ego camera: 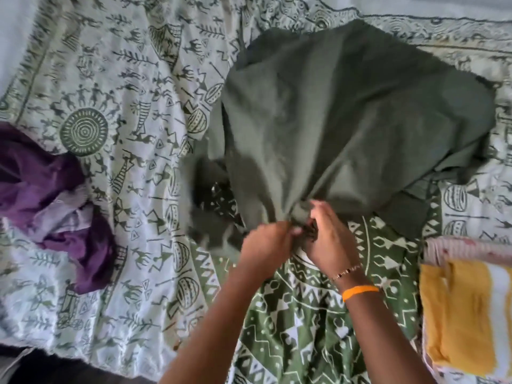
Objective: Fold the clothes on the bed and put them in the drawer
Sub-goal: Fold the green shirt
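Our left hand (266,242) and right hand (329,234) pinch the near edge of the olive-green cotton garment (346,115), unfolded mid-bed; the crumpled purple cloth (55,189) at left waits, so we judge folding barely begun.

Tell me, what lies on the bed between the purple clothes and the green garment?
Only the printed bedsheet, wrinkled, with nothing resting on it, as the head view shows between the purple clothes and the green garment.
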